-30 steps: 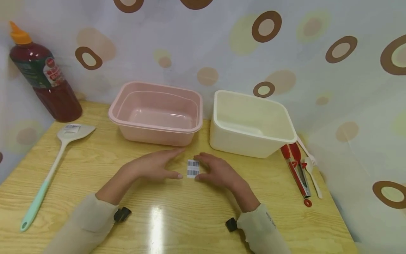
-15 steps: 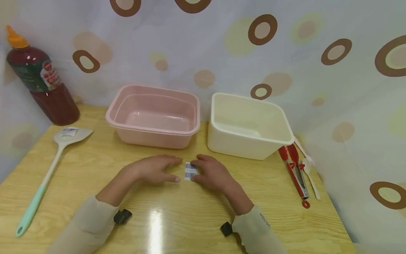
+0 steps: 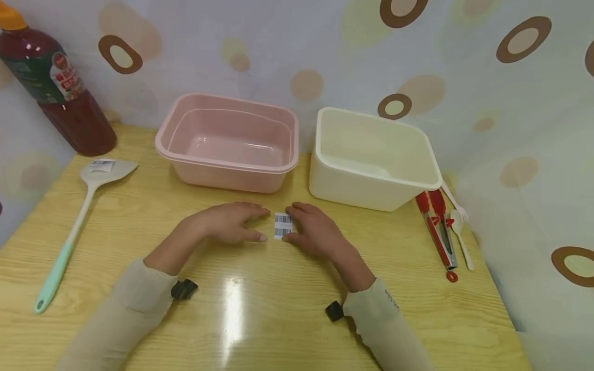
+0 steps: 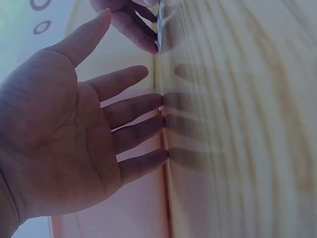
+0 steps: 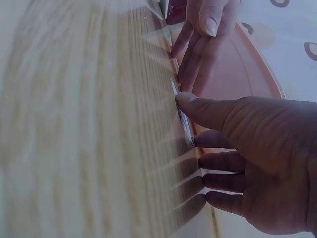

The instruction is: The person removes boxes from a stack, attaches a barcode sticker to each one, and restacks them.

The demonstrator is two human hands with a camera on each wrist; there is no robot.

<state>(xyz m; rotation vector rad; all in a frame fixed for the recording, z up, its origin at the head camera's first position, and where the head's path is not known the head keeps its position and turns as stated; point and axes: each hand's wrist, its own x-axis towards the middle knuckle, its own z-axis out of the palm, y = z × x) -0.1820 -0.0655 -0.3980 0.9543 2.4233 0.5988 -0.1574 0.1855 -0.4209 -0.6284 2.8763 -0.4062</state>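
Note:
A small white label (image 3: 283, 225) printed with barcodes lies flat on the wooden table between the two hands. My left hand (image 3: 227, 222) is just left of it, fingers and thumb spread apart, holding nothing. In the left wrist view, the fingertips of the left hand (image 4: 64, 129) reach down to the tabletop. Over the label's right edge comes my right hand (image 3: 320, 232), its thumb and index fingertips right at the paper. The right wrist view has the right hand (image 5: 267, 163) with thumb at one end of the thin label (image 5: 183, 119) and fingertips down on the wood.
Behind the hands stand a pink basin (image 3: 227, 180) and a cream bin (image 3: 357, 190). At left are a red sauce bottle (image 3: 83, 123) and a spatula (image 3: 74, 232) with a mint handle. Red tongs (image 3: 438, 232), a spoon (image 3: 460, 237) and a fork (image 3: 455, 201) lie at right.
The head view has tilted down, so everything sits higher in it. The right hand's fingers, which covered part of the label half a second ago, now overlap it less.

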